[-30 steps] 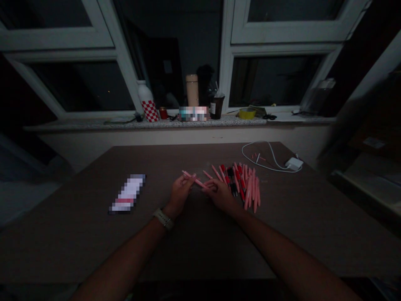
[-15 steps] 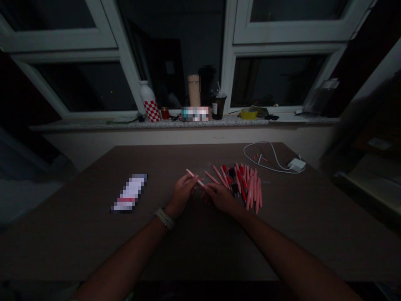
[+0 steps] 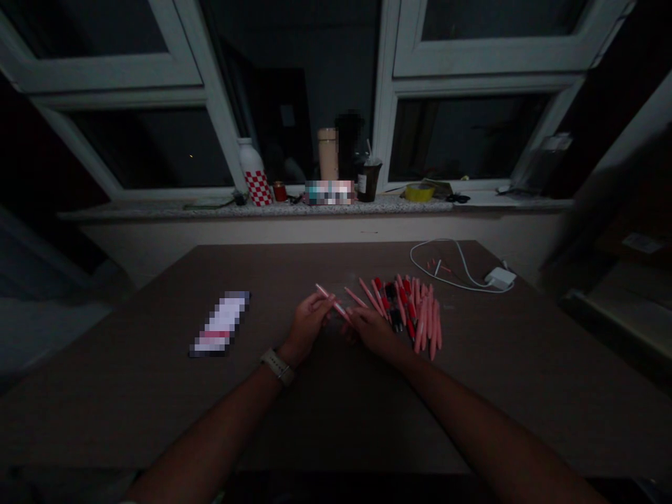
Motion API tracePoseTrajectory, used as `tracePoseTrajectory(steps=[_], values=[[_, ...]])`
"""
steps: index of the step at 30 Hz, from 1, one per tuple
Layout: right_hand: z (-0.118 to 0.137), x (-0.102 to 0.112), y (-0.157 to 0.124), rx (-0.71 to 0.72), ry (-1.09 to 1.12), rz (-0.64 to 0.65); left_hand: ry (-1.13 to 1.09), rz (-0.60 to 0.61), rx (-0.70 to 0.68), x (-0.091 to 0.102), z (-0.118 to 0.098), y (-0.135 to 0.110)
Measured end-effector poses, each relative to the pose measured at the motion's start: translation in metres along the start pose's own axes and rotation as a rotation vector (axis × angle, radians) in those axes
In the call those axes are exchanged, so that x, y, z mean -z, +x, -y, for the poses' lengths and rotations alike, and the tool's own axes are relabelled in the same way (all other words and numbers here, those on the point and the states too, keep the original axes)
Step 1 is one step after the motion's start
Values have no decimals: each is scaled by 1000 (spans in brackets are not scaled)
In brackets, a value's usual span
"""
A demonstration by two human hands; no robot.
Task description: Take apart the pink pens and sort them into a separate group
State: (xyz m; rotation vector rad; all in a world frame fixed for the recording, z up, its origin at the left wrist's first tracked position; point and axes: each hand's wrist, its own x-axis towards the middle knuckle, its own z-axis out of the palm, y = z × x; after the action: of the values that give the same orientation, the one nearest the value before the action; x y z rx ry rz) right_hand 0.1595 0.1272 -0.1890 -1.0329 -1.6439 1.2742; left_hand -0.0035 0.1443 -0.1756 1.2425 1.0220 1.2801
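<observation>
My left hand [image 3: 309, 323] and my right hand [image 3: 374, 330] meet over the middle of the brown table [image 3: 157, 392]. Both pinch one pink pen [image 3: 330, 299], which slants up to the left between them. My left wrist wears a pale watch [image 3: 276, 366]. Just right of my right hand lies a pile of pink and red pens [image 3: 414, 311], several side by side, with a few dark parts among them.
A flat blurred packet [image 3: 220, 323] lies on the table's left. A white charger with its coiled cable [image 3: 498, 278] sits at the far right corner. Bottles, a cup and a tape roll [image 3: 420, 191] line the window sill [image 3: 157, 208] behind.
The hands have stayed together on the pen. The pen has tilted a little steeper and the whole view has shifted slightly.
</observation>
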Motion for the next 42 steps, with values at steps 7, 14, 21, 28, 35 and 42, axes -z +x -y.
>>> tracePoseTrajectory(steps=[7,14,21,28,35,42], values=[[-4,-3,2,-81,76,-103,8,-26,11,1,4,2],[4,1,-1,-21,-103,-44,-4,-8,2,1,4,2],[8,0,-4,-46,-159,-58,42,-30,10,0,1,0],[8,-3,-4,-8,-143,-37,33,-35,13,0,2,1],[9,-3,-3,-33,-150,-30,19,-61,13,0,1,1],[10,-5,-6,-45,-89,-50,49,-72,2,1,3,3]])
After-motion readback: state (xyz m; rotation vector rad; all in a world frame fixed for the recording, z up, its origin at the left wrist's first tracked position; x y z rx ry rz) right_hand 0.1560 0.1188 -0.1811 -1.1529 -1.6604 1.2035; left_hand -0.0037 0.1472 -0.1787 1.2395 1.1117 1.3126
